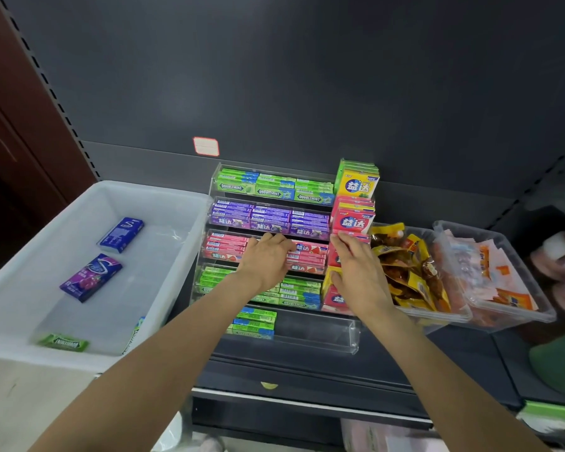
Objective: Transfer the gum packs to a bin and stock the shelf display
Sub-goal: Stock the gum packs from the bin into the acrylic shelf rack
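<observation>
Stocking step. Left hand (268, 259) curled on pink gum packs (307, 256) in the display rack (349, 331), frame centre. Right hand (356, 269) fingers straight, touching pink boxes (353, 223). Bin (177, 256) at left holds few packs; next, probably square the row.

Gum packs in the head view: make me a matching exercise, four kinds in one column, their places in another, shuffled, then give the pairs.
Things:
1. blue flat gum pack
2. purple stick gum packs
3. pink stick gum packs
4. yellow-fronted boxed gum pack

Places:
A. display tier under the left hand
B. top of the column at the display's right side
C. lying in the white plastic bin
D. second tier from the top of the clear acrylic display rack

Pairs: 1-C, 2-D, 3-A, 4-B
</observation>
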Demonstrator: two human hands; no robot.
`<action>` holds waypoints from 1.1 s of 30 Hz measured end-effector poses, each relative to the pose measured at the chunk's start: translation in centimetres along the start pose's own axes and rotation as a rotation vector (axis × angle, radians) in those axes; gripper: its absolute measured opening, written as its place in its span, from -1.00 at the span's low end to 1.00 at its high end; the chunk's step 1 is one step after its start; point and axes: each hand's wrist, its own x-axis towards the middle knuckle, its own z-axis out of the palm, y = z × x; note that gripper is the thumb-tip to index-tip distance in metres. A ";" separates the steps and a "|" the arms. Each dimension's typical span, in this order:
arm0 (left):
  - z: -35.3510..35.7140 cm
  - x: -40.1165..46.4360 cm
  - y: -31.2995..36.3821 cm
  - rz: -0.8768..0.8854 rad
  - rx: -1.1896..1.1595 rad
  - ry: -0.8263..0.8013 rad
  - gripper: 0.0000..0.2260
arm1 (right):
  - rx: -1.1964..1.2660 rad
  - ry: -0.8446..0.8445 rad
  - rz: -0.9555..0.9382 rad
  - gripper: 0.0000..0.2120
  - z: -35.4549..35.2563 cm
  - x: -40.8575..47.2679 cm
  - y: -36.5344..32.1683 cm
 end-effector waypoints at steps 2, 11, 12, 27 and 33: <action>0.0 0.1 0.0 0.006 -0.007 -0.006 -0.59 | 0.000 0.000 0.002 -0.33 0.0 0.0 -0.1; -0.1 0.7 0.4 -0.063 -0.116 -0.032 -0.60 | -0.001 0.001 0.009 -0.33 0.0 0.0 -0.1; 0.0 0.6 0.5 -0.066 -0.109 -0.029 -0.60 | 0.000 0.000 0.008 -0.33 0.0 0.0 -0.1; -0.6 1.0 0.5 -0.067 -0.100 -0.087 -0.61 | -0.009 0.000 -0.015 -0.34 -0.1 0.0 0.1; -1.3 0.9 0.8 -0.062 -0.087 -0.076 -0.67 | 0.000 -0.002 -0.010 -0.34 -0.1 0.0 0.1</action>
